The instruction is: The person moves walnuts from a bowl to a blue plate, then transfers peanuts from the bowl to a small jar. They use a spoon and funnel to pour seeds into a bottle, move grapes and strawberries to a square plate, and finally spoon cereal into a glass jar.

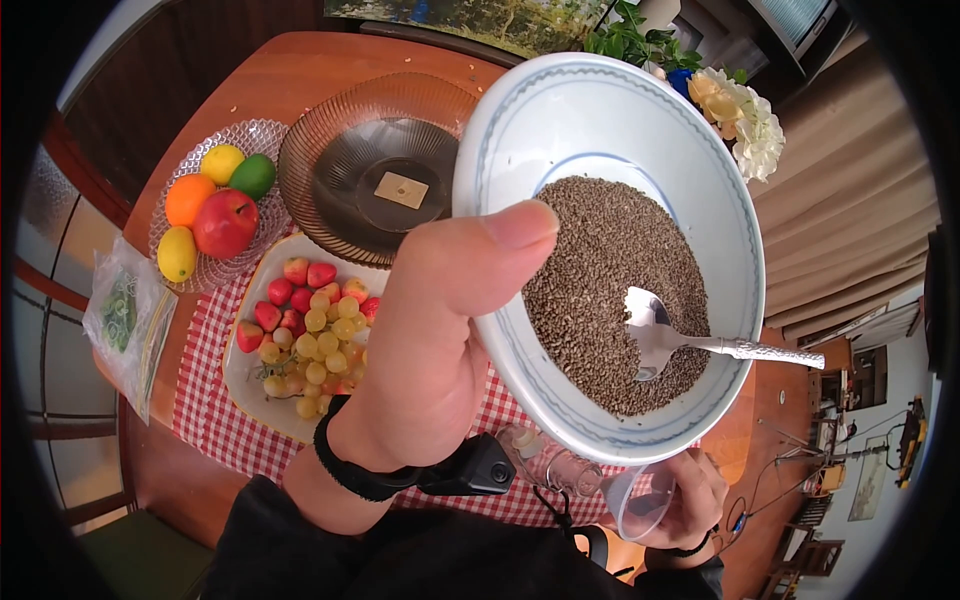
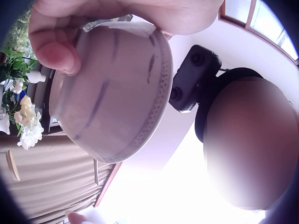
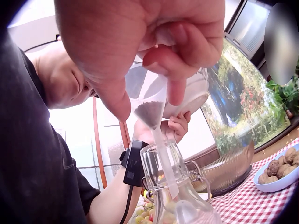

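My left hand (image 1: 425, 335) grips a white bowl (image 1: 600, 110) with a blue-lined rim, its thumb over the edge and the fingers round the outside (image 2: 110, 98). The bowl is tilted and holds a heap of small grey-brown seeds (image 1: 610, 270). In the seeds lies a metal spoon (image 1: 655, 335), its handle sticking out over the right rim. Lower down, my right hand (image 1: 695, 497) pinches a clear funnel (image 3: 156, 100) at its wide top. Some dark seeds sit in the funnel's cone, and its stem reaches into the neck of a clear glass bottle (image 3: 161, 161) with a wire clasp.
A white dish (image 1: 240, 375) of grapes and small red fruits lies on a checkered cloth (image 1: 200, 420). Behind it are a fruit plate (image 1: 270, 135) and a brown glass bowl (image 1: 310, 150). A plastic bag (image 1: 110, 320) hangs at the table's left edge. Walnuts fill a blue bowl (image 3: 275, 185).
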A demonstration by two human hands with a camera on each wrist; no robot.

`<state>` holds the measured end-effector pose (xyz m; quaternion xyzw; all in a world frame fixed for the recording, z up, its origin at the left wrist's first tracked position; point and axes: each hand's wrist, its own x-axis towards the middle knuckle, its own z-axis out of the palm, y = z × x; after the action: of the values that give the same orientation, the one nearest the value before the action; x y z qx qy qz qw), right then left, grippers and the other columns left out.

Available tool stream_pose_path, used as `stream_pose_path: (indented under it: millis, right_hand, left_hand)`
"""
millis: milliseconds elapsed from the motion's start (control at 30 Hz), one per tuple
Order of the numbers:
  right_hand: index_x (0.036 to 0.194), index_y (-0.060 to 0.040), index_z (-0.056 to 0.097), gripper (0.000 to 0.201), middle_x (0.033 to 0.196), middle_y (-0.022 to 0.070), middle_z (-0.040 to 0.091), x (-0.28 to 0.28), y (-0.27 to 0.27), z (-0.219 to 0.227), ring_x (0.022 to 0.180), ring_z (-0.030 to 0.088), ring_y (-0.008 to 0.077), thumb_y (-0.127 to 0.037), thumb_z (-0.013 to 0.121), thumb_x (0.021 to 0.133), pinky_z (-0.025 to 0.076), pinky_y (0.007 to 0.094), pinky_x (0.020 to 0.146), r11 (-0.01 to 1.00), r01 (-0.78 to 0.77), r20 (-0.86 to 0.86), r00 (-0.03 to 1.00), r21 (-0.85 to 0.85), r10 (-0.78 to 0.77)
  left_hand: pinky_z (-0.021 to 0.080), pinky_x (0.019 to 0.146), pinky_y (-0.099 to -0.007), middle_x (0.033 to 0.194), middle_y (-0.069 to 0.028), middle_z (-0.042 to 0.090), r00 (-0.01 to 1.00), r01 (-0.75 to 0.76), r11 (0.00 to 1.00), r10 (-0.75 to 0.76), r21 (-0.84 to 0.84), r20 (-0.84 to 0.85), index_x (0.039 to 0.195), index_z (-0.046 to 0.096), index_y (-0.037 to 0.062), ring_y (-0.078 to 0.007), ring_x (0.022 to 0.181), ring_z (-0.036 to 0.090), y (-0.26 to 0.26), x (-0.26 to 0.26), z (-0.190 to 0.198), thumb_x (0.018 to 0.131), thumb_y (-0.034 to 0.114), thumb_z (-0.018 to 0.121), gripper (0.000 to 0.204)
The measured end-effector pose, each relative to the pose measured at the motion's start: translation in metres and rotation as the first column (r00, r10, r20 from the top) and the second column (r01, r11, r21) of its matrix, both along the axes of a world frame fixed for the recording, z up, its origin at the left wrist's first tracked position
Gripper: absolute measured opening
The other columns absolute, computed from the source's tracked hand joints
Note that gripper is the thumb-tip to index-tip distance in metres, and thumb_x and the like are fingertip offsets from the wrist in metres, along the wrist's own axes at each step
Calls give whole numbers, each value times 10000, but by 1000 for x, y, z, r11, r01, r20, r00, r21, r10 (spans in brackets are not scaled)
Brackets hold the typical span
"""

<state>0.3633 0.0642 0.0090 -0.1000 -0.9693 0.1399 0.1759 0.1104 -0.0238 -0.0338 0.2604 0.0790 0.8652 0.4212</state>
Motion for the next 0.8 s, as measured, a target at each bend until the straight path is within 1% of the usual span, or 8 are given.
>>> stream_pose_path:
  millis: [200,300,367,467,533,667,733,800]
  right_hand:
    - [1124,57,538,705,861,181,649,0,0,1,740,658,272,-385,826,657,509,320,619,1000,4,-3,1000,6,-4]
    - [1100,74,573,643,766,73,640,-14,3,-3,603,605,155,-351,810,679,465,239,526,997,-14,-88,996,70,21]
    - [1077,72,583,612,800,87,644,-23,6,-3,605,614,167,-308,826,663,498,253,551,986,-143,41,989,87,140]
    - [1043,38,611,559,817,77,644,-16,-1,-4,616,613,157,-275,840,641,510,261,557,997,-74,-5,997,1,74]
    - [1037,9,628,556,780,47,643,-14,-1,-5,629,602,135,-283,849,619,495,248,555,998,-41,-92,995,-37,37]
    - [1093,25,566,635,874,161,659,-7,-2,-5,763,666,272,-335,832,642,518,333,678,1000,-28,4,1000,-2,28]
    - [1009,8,639,540,766,25,648,-11,-2,-7,628,584,119,-294,849,615,465,234,560,999,8,-84,996,46,-4]
    - [1007,9,638,544,767,25,650,-12,-2,-6,627,585,120,-310,846,619,462,238,562,1000,10,-77,997,28,-8]
  left_hand:
    - [419,935,-306,1156,-72,567,990,-114,993,116,30,-80,1211,515,56,-127,1060,537,-2,3,-2,956,153,482,274]
    - [415,944,-308,1161,-72,563,962,-206,977,214,60,-169,1217,508,55,-129,1066,534,-3,5,-1,958,143,478,275]
    - [413,945,-307,1158,-71,564,931,-280,957,289,69,-224,1217,508,54,-129,1064,534,-3,5,0,957,142,480,276]
    - [414,941,-305,1157,-69,565,967,-198,978,205,61,-151,1214,511,54,-125,1064,533,-4,3,-1,958,140,481,272]
    - [414,938,-305,1157,-71,565,987,-131,988,123,-78,-99,1215,510,54,-124,1065,533,-4,1,1,958,138,481,272]
    - [413,936,-302,1155,-67,564,977,-173,983,178,55,-120,1218,509,54,-122,1066,531,-2,3,-3,957,141,484,275]
    - [413,933,-298,1150,-63,565,983,-145,988,151,60,-107,1218,510,57,-119,1063,531,-4,3,-1,957,143,486,276]
    - [413,930,-294,1148,-60,565,971,-207,978,202,-23,-129,1220,510,60,-117,1060,531,-5,6,3,958,145,485,276]
